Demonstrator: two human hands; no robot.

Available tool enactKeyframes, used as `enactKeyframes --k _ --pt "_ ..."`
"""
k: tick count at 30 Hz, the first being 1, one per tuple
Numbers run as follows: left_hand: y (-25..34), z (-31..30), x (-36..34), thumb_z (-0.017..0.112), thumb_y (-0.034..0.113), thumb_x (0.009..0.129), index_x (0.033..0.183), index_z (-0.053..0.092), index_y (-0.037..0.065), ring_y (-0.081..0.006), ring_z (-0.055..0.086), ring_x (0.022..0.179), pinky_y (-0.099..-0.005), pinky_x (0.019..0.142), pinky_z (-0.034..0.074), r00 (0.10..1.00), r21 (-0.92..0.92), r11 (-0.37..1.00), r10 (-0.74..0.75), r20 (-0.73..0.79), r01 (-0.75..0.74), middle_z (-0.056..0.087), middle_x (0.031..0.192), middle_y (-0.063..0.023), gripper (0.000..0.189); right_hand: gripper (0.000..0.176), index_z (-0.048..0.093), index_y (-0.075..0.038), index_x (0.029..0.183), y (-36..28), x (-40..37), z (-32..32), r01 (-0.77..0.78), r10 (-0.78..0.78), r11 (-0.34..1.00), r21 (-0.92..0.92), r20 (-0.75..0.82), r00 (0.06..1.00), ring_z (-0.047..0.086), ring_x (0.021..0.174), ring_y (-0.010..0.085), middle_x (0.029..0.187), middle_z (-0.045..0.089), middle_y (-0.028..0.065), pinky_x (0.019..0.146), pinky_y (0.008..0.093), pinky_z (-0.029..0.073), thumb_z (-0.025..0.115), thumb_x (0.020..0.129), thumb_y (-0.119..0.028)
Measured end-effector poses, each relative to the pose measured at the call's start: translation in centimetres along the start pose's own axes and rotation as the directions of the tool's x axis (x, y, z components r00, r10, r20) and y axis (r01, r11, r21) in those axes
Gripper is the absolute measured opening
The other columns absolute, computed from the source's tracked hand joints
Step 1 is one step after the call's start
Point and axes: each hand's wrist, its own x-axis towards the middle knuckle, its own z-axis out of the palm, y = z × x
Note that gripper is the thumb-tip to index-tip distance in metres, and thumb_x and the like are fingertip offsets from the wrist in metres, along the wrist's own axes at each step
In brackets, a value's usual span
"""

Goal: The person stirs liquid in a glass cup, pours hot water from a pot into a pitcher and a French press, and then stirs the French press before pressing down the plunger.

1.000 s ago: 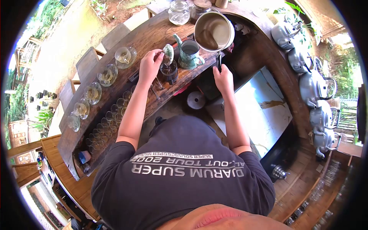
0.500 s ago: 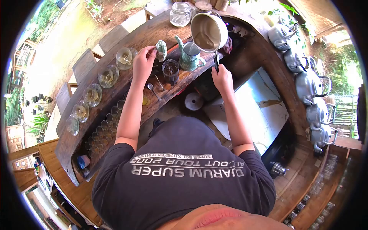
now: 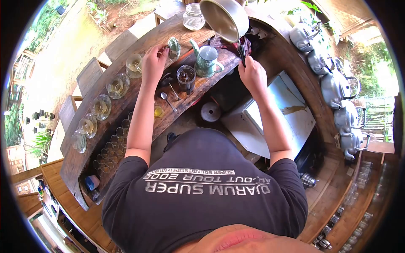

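Observation:
My left hand (image 3: 153, 63) pinches a green patterned teapot lid (image 3: 174, 49), held up to the left of the green enamel teapot (image 3: 205, 62). The teapot stands uncovered on the wooden counter, its spout pointing away. My right hand (image 3: 254, 75) grips the black handle of a saucepan (image 3: 224, 20). The pan is tilted above and beyond the teapot, and a faint pale streak shows between the two. Close to the teapot is a glass of dark liquid (image 3: 186, 79). A metal spoon (image 3: 168, 101) lies nearer to me.
Several glass cups on saucers (image 3: 101, 107) line the counter at left, above a shelf of glasses (image 3: 110, 152). A glass jar (image 3: 194, 17) stands at the far side. Several metal kettles (image 3: 335, 90) form a row at right. A white-topped surface (image 3: 295, 111) lies below my right forearm.
The saucepan and my right hand have shifted; the pan is higher in view and farther from the teapot's mouth. The lid in my left hand has turned, showing more of its face.

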Motion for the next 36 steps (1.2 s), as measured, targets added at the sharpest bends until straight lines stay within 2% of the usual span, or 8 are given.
enactKeyframes --k 6,10,14,18,20,23,33,36 --pt "0.4 -0.6 -0.2 0.074 0.024 0.106 0.12 0.076 0.001 -0.0204 0.075 0.088 -0.0333 0.081 0.057 0.999 0.011 0.999 -0.038 0.004 0.038 0.079 0.101 -0.0123 0.027 0.027 0.056 -0.004 0.084 -1.5 1.1 -1.1 0.061 -0.061 0.998 -0.012 -0.076 0.995 0.068 0.076 0.0399 0.074 0.064 0.0186 0.07 0.0514 0.055 0.074 0.096 -0.02" --pt "-0.1 -1.0 -0.8 0.074 0.023 0.106 0.121 0.076 0.002 -0.0191 0.074 0.086 -0.0325 0.081 0.057 0.999 0.03 0.998 -0.052 0.0 0.052 0.079 0.101 -0.0109 0.026 0.021 0.059 -0.004 0.088 -1.5 -1.7 2.0 0.035 -0.035 0.999 -0.005 0.0 0.999 0.07 0.08 0.0397 0.077 0.066 0.0199 0.073 0.0521 0.057 0.071 0.097 -0.018" --pt "-1.0 -1.5 -1.3 0.074 0.026 0.105 0.117 0.077 0.002 -0.0222 0.072 0.081 -0.0369 0.077 0.057 0.999 -0.019 1.0 0.005 -0.045 -0.006 0.076 0.102 -0.0127 0.027 0.021 0.059 -0.004 0.088 -1.0 -3.6 4.1 0.02 -0.02 1.0 0.014 0.032 0.999 0.07 0.079 0.0394 0.077 0.067 0.0199 0.072 0.0514 0.057 0.07 0.098 -0.018" --pt "-0.6 -2.2 -1.3 0.075 0.024 0.105 0.118 0.077 0.002 -0.0229 0.072 0.082 -0.0369 0.079 0.057 0.997 0.003 0.998 -0.068 -0.025 0.068 0.076 0.104 -0.013 0.026 0.022 0.059 -0.005 0.087 -1.7 -4.0 3.6 -0.004 0.008 0.999 0.037 -0.085 0.996 0.068 0.077 0.0388 0.076 0.065 0.0193 0.07 0.0502 0.055 0.071 0.098 -0.019" --pt "-0.5 -2.3 -1.2 0.075 0.024 0.104 0.118 0.077 0.003 -0.0231 0.073 0.083 -0.0366 0.079 0.057 0.999 0.019 0.999 -0.033 -0.04 0.034 0.077 0.104 -0.0132 0.025 0.022 0.058 -0.005 0.087 -1.4 -4.5 4.3 -0.012 0.018 0.998 0.054 -0.12 0.993 0.068 0.076 0.0387 0.076 0.064 0.0191 0.069 0.05 0.055 0.072 0.098 -0.019" --pt "-0.5 -2.2 -1.3 0.076 0.023 0.104 0.117 0.077 0.003 -0.0235 0.073 0.084 -0.0363 0.079 0.057 0.998 0.039 0.999 0.029 -0.059 -0.027 0.077 0.105 -0.0136 0.025 0.022 0.057 -0.005 0.088 -0.6 -6.0 5.7 -0.018 0.018 0.998 0.052 0.0 1.0 0.066 0.076 0.0391 0.074 0.063 0.0186 0.069 0.051 0.054 0.07 0.1 -0.018" --pt "0.7 -2.2 -1.0 0.075 0.022 0.104 0.118 0.077 0.003 -0.0228 0.073 0.084 -0.036 0.079 0.057 0.998 0.02 0.999 0.03 -0.052 -0.029 0.076 0.102 -0.0127 0.024 0.023 0.056 -0.003 0.09 0.4 -7.3 7.6 -0.057 0.069 0.991 0.117 -0.095 0.993 0.066 0.074 0.0407 0.075 0.062 0.0194 0.067 0.0521 0.053 0.07 0.099 -0.018" --pt "0.5 -1.8 -0.9 0.075 0.023 0.105 0.121 0.077 0.003 -0.0196 0.072 0.085 -0.0337 0.08 0.057 0.999 0.048 0.998 0.039 -0.037 -0.037 0.078 0.107 -0.0112 0.025 0.023 0.057 -0.003 0.092 0.9 -7.0 7.4 -0.051 0.055 0.994 0.092 -0.042 0.998 0.066 0.074 0.0409 0.075 0.062 0.0196 0.067 0.0522 0.053 0.07 0.1 -0.019"
